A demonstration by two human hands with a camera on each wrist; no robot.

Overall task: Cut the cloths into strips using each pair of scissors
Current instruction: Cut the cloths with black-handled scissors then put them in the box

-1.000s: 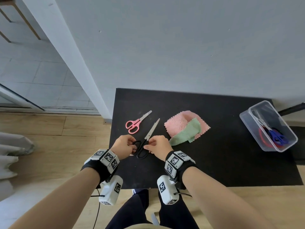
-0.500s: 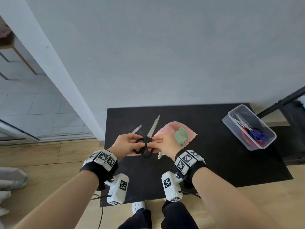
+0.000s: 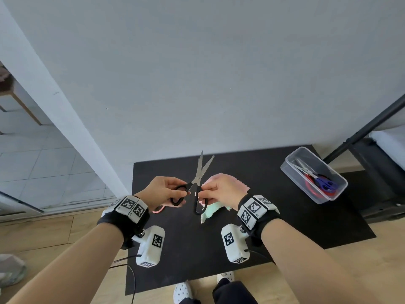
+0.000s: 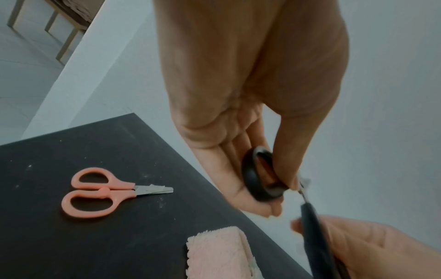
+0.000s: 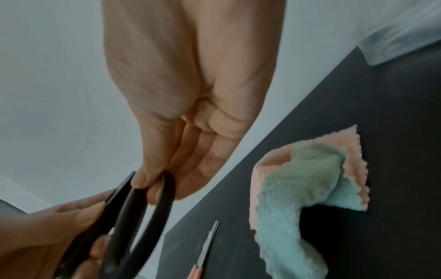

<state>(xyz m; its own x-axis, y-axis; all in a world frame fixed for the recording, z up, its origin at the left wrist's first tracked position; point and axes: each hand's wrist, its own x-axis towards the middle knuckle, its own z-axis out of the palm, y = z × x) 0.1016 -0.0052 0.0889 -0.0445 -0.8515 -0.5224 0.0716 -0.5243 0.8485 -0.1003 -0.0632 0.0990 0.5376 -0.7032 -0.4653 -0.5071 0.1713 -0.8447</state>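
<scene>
Both hands hold the black-handled scissors up above the black mat, blades slightly parted and pointing away. My left hand pinches one black handle loop. My right hand pinches the other loop. The pink cloth and the green cloth lie together on the mat under my right hand, clear in the right wrist view. Small pink scissors lie shut on the mat to the left, mostly hidden behind my left hand in the head view.
A clear plastic box at the mat's right side holds more scissors with blue and red handles. A grey wall stands right behind the mat. A black stand leans at the far right. Wooden floor surrounds the mat.
Both hands have lifted the black scissors off the mat and the blades have parted. The head camera has tilted up, so the mat sits lower in view.
</scene>
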